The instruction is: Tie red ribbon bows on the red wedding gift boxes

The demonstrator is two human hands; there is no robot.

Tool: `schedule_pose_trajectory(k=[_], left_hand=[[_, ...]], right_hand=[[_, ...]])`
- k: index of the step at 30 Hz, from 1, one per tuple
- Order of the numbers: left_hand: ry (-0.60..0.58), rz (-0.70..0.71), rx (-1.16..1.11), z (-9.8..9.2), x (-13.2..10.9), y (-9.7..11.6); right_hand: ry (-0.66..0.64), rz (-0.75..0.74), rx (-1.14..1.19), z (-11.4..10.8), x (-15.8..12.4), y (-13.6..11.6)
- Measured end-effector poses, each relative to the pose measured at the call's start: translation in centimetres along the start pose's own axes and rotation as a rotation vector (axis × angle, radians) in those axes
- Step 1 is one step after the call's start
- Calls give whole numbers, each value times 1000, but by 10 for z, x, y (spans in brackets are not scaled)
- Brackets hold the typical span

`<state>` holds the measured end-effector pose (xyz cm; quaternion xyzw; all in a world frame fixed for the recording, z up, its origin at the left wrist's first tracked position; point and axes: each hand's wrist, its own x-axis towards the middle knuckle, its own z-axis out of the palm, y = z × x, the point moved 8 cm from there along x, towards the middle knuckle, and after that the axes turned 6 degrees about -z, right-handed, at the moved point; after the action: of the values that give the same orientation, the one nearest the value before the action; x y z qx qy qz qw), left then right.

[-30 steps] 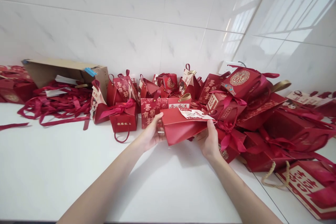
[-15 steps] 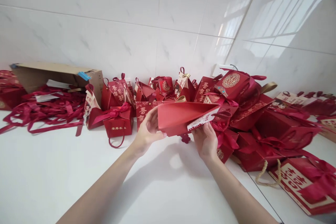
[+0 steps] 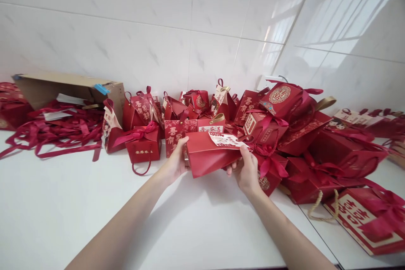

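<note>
Holding red box [image 3: 205, 154] up over white surface [image 3: 190, 228] w/ both hands: L hand [image 3: 175, 161] clamped on its L end, R hand [image 3: 248, 171] clamped on its R end, nr pale label [image 3: 226, 139] on top. Pile of boxes [image 3: 341, 156] to R; ribbons [image 3: 69, 128] & carton [image 3: 63, 80] far L.

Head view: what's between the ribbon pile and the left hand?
In the head view, going from the ribbon pile toward the left hand: a cream-fronted pointed box, then a small red box with a bow.
</note>
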<state>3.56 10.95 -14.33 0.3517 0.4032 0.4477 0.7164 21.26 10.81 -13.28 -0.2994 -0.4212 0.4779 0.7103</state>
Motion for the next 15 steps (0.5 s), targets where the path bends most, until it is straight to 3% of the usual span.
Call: schedule_pose_trajectory(k=[6,12,15], left_hand=[[35,-74,22,-4,4,-8],[121,29,69,-8,0,-2],[150,66,60,-10,0,0]], right_hand=[[17,14,-7,-2,1,2],[-34,-34,-25,0,0,1],[2,-79,-40,-4,0,-2]])
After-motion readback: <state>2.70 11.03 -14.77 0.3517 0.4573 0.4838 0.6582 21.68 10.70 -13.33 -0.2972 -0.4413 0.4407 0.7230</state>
